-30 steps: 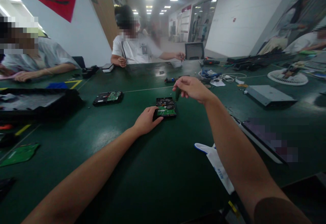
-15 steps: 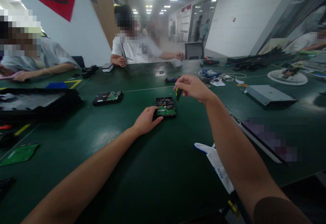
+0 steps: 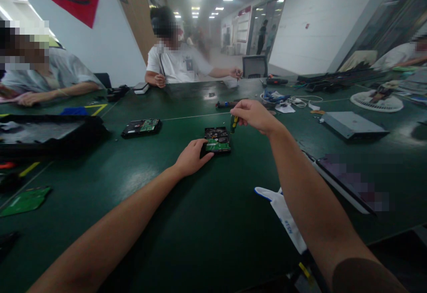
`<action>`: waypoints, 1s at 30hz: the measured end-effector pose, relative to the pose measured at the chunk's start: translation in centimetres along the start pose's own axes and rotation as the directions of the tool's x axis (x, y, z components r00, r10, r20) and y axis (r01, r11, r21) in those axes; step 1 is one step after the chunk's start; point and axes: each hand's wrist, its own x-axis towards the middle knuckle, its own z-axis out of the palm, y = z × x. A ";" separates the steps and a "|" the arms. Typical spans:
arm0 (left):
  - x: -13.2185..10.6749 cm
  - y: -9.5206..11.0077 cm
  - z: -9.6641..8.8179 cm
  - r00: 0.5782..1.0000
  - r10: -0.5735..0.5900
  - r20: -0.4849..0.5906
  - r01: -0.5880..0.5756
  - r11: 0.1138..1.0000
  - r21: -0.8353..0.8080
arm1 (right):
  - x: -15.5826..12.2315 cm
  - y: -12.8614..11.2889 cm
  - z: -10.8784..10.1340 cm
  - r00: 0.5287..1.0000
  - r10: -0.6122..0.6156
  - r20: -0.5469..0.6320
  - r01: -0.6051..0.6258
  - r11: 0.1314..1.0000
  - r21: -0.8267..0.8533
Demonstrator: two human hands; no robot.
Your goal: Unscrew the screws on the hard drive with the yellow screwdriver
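A black hard drive (image 3: 218, 139) with a green circuit board lies face up on the green table (image 3: 200, 222). My left hand (image 3: 191, 157) rests against its near left corner, fingers curled on the edge. My right hand (image 3: 255, 115) hovers above the drive's far right corner, pinched round a small screwdriver (image 3: 234, 124) with a yellow and dark handle, held upright with its tip pointing down at the drive.
A second hard drive (image 3: 141, 127) lies to the left, beside a black tray (image 3: 50, 134). A white glove (image 3: 283, 216) lies near my right forearm. A grey box (image 3: 350, 125), cables and a white fan grille (image 3: 376, 102) sit to the right. People sit at the far and left sides.
My right hand has shifted slightly right with the screwdriver, whose yellow handle now shows more. My left hand and the drive have stayed in place.
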 end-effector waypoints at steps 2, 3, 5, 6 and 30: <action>0.0 0.0 0.0 1.000 0.007 -0.002 -0.007 1.000 0.002 | -0.1 -0.2 0.1 1.000 0.017 0.008 -0.017 1.000 0.017; 0.0 0.0 0.0 1.000 0.010 -0.003 -0.010 1.000 0.002 | -0.1 -0.2 0.1 1.000 0.012 0.023 -0.013 0.999 0.033; 0.0 0.0 0.0 1.000 0.013 -0.004 -0.013 1.000 0.002 | -0.1 -0.2 0.2 0.998 -0.013 0.056 0.010 0.998 0.068; 0.0 0.0 0.0 1.000 0.012 -0.002 -0.012 1.000 0.002 | -0.1 -0.2 0.1 0.997 -0.026 0.072 0.020 0.997 0.080; 0.0 0.3 -0.3 1.000 -0.003 0.009 0.003 1.000 -0.006 | -0.3 -0.3 -0.1 0.990 -0.039 0.138 0.027 0.996 0.087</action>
